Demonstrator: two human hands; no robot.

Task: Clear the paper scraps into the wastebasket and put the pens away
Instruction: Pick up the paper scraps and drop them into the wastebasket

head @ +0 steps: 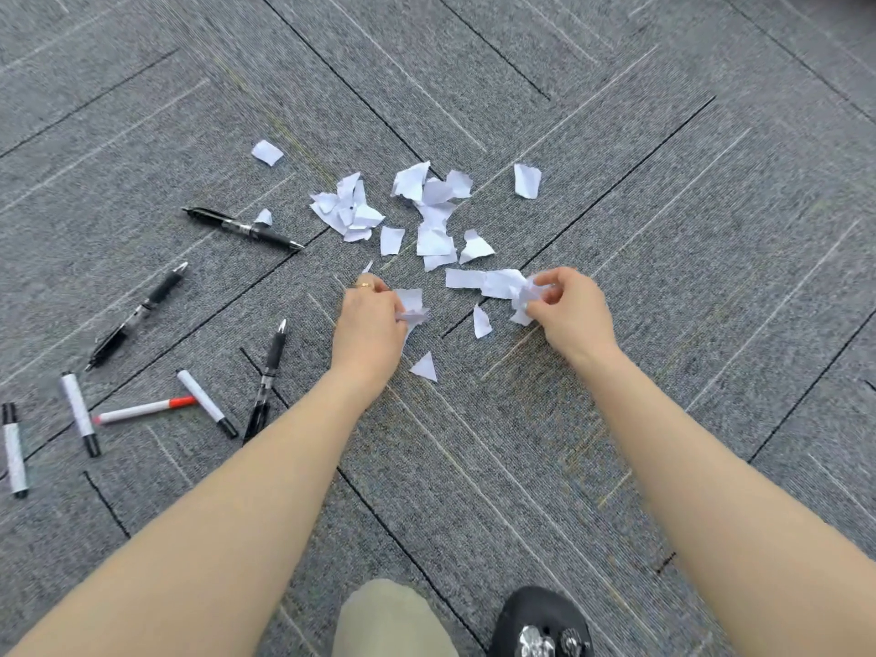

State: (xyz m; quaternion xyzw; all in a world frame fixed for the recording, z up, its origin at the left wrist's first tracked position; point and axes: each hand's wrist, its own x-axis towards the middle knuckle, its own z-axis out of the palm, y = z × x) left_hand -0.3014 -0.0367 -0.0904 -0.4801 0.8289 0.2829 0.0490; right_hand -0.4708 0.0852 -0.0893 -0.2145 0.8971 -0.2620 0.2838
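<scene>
Torn white paper scraps lie scattered on the grey carpet floor, most in a loose heap just beyond both hands, with a few strays nearer the person: a triangular scrap below the left hand and a small scrap between the hands. The left hand is curled closed around a crumpled bunch of scraps that sticks out on its right side. The right hand pinches another wad of scraps between thumb and fingertips, the paper trailing to the left across the floor. To the left of the hands, well apart from the heap, lie three black pens and four markers, one of them red-capped.
</scene>
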